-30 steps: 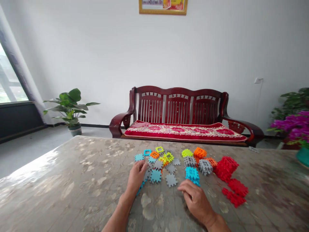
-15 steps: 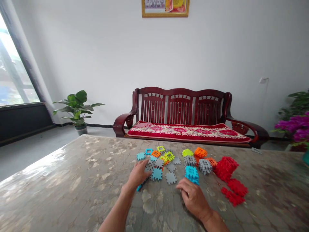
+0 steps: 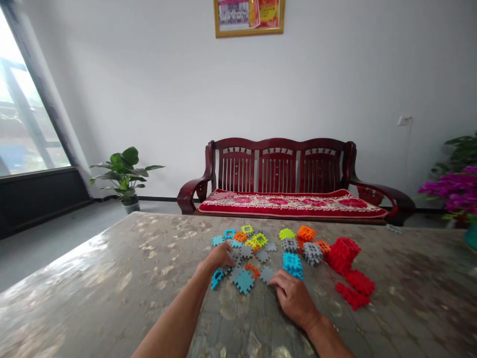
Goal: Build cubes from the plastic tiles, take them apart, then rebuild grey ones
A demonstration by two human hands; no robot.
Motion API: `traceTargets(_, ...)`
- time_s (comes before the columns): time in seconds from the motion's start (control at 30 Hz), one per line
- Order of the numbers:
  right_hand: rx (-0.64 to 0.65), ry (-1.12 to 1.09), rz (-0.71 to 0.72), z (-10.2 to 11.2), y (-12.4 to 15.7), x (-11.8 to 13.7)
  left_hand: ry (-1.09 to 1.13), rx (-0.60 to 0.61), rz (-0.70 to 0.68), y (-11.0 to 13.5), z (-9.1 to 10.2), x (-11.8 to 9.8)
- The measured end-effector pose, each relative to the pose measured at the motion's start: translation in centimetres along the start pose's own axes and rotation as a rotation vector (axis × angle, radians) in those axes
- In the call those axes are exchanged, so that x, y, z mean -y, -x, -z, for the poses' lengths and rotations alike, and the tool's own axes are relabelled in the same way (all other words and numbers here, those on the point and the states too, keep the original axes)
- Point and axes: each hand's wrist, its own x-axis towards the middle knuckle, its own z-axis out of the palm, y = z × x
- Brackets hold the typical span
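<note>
My left hand (image 3: 219, 257) reaches over the left side of a loose spread of notched plastic tiles, thumb and fingers apart, fingertips down among grey tiles. Nearby lie a flat teal tile (image 3: 244, 282), an orange frame tile (image 3: 253, 271) and a blue frame tile (image 3: 216, 279). My right hand (image 3: 295, 297) rests on the table with its fingers curled in. Its fingertips are at the edge of a grey tile (image 3: 267, 274); whether anything is inside the fingers is hidden. Just beyond that hand stands a stack of blue tiles (image 3: 292, 265).
Grey stacked tiles (image 3: 312, 253), orange tiles (image 3: 306, 233), a yellow-green stack (image 3: 286, 233) and red tiles (image 3: 343, 255) stand to the right. The table (image 3: 112, 293) has a patterned cover. Behind it is a wooden bench (image 3: 278, 166); purple flowers (image 3: 452, 191) are at far right.
My left hand has shifted slightly away from me. The teal tile lies nearer to me and turned, and an orange frame tile now shows beside it. My right hand stays about where it was.
</note>
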Motion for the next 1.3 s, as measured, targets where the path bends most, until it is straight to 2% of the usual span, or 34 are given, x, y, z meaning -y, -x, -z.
traceTargets(0.17,-0.006,-0.008,-0.008,-0.1,-0.1,-0.1,0.035,-0.016,-0.049,0.3,0.1,-0.3)
traceTargets(0.4,0.003,0.011,-0.015,0.2,-0.2,0.1,0.212,-0.179,-0.157,1.5,1.3,-1.4)
traceTargets(0.53,-0.013,-0.012,-0.005,0.2,-0.3,0.3,0.366,-0.22,-0.197,2.9,1.2,-2.4)
traceTargets(0.67,-0.095,-0.105,-0.035,0.3,-0.2,0.5,0.532,-0.187,-0.238,5.2,-1.0,-4.0)
traceTargets(0.87,-0.159,-0.303,-0.187,0.4,-0.1,1.0,0.759,-0.118,-0.282,8.2,-5.3,-6.3)
traceTargets(1.03,-0.23,-0.363,-0.263,0.1,-0.1,0.7,0.913,-0.08,-0.272,8.6,-7.0,-6.8)
traceTargets(1.3,-0.285,-0.328,-0.274,0.4,0.0,0.6,1.08,-0.096,-0.233,8.1,-8.4,-5.7)
